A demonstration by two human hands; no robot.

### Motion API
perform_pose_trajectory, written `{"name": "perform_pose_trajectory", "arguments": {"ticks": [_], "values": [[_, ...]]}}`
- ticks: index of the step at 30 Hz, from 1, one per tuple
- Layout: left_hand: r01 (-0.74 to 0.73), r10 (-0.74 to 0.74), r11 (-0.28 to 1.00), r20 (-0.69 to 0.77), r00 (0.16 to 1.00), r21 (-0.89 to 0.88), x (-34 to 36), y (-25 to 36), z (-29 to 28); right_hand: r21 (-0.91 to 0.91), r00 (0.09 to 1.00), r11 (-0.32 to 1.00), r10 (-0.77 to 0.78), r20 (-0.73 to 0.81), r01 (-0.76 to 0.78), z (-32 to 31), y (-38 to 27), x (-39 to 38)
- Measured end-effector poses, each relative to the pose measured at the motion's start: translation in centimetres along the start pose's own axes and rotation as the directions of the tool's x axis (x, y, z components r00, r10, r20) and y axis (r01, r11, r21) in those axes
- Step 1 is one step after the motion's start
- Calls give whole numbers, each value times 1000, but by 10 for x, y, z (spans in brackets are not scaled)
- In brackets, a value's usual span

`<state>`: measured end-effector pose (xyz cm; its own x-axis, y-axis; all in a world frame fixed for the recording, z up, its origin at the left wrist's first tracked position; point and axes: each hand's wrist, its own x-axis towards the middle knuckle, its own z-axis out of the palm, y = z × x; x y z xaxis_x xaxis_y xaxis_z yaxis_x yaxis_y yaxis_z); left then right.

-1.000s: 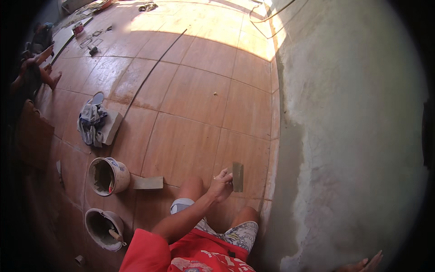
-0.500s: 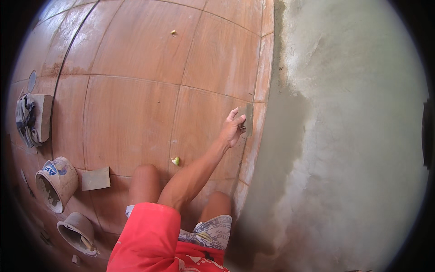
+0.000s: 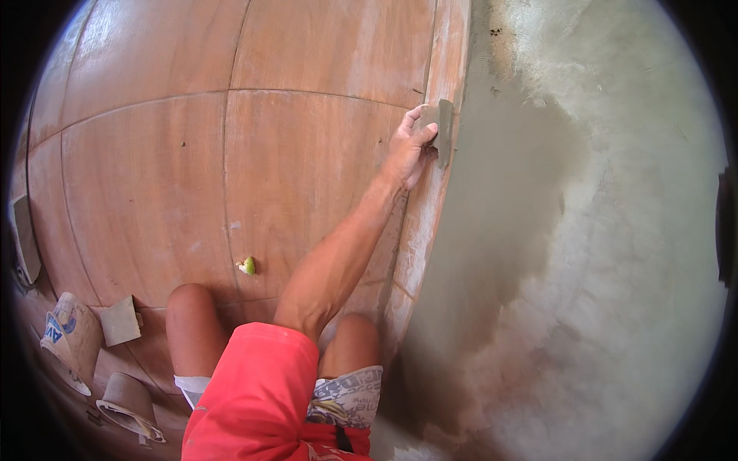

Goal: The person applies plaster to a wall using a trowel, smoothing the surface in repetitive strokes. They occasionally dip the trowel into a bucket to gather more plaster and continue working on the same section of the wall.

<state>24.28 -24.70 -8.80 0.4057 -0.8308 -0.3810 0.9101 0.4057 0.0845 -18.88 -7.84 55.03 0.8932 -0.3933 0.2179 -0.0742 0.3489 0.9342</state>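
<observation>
My left hand (image 3: 411, 150) is closed around a thin, flat, rectangular grey scraper (image 3: 445, 134), thumb on the near side and fingers beyond. The scraper's edge stands against the narrow tile strip (image 3: 421, 238) that runs along the grey cement surface (image 3: 507, 192). A damp, darker band of cement lies beside this strip, and a paler, blotchy area stretches away to the right. My left arm reaches forward from a red sleeve, between my bent knees. My right hand does not show.
Reddish-brown tiles (image 3: 154, 192) cover the left side. A whitish bucket (image 3: 81, 342) and a smaller grey bucket (image 3: 129, 396) stand at the lower left. Near them lies a flat grey plate (image 3: 121, 321). A small green-and-white scrap (image 3: 247, 266) rests by my left knee. A grey block (image 3: 24, 238) sits at the far left.
My left hand has moved forward along the tile strip with the scraper. The view has shifted, so the buckets and the plate appear farther left and lower.
</observation>
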Motion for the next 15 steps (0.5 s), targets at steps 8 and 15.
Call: {"name": "perform_pose_trajectory", "arguments": {"ticks": [8,15], "values": [[-50,50,999,2,999,14,6,-6,3,6,1000,1000,-24,11,23,5,3,-5],[-50,62,983,-64,996,176,5,0,19,14,999,999,-31,17,31,7,3,-11]]}}
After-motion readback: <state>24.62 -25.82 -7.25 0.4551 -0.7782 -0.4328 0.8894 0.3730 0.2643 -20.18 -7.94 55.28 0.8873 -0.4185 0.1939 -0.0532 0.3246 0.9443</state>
